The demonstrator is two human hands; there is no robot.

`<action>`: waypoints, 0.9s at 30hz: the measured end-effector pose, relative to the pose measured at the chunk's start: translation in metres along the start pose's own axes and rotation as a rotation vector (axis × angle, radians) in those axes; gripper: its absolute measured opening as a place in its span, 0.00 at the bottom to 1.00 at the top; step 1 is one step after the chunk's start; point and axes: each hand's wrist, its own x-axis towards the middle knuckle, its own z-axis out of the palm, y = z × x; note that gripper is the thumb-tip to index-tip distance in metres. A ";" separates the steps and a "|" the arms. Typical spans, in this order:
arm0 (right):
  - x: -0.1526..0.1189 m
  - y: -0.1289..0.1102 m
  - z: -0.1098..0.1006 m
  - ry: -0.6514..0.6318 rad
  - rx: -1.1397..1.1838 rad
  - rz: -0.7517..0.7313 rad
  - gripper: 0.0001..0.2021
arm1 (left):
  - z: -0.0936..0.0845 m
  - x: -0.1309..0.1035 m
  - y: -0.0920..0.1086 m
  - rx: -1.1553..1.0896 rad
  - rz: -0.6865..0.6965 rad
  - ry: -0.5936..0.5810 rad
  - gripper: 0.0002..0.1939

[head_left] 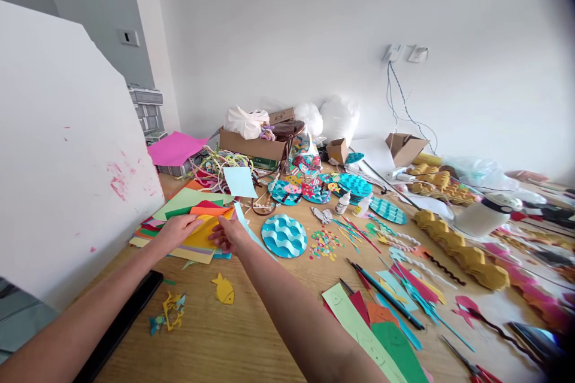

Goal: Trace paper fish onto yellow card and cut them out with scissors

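Note:
A pile of coloured paper point(197, 254) lies at the left of the wooden table. My left hand point(182, 225) rests on its upper sheets, fingers closed at an orange sheet point(211, 210). Just to the right, my right hand point(228, 234) grips the edge of a yellow sheet point(200, 234) with bent fingers. A pale blue sheet point(239, 182) lies beyond the hands. Right of them is a blue disc point(284, 236) with wavy paper strips. Nearer to me lies a yellow paper fish point(223, 289), beside yellow and blue scraps point(173, 311).
Glue bottles point(342, 203) stand mid-table near confetti point(326, 244). Red-handled scissors point(471, 365), pens point(386, 293) and paper strips lie right. A white bottle point(483, 215) stands far right. A white board point(67, 131) rises at the left; a cardboard box point(251, 145) sits by the wall.

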 end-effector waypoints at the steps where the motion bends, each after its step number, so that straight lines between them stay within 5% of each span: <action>1: 0.000 -0.001 0.000 -0.009 0.014 0.017 0.13 | 0.000 0.000 -0.001 -0.007 0.017 -0.002 0.13; 7: 0.005 0.002 0.001 0.008 0.020 0.045 0.13 | 0.002 -0.001 -0.007 -0.019 0.076 0.002 0.12; 16: 0.004 0.016 0.011 0.262 -0.037 -0.120 0.21 | 0.023 -0.007 -0.003 -0.067 0.205 0.091 0.11; 20: -0.001 0.012 0.015 0.190 -0.002 -0.139 0.09 | 0.028 -0.011 -0.003 -0.101 0.253 0.097 0.13; 27: -0.008 0.004 0.020 0.150 0.143 -0.125 0.14 | 0.025 -0.007 -0.013 -0.091 0.197 0.061 0.24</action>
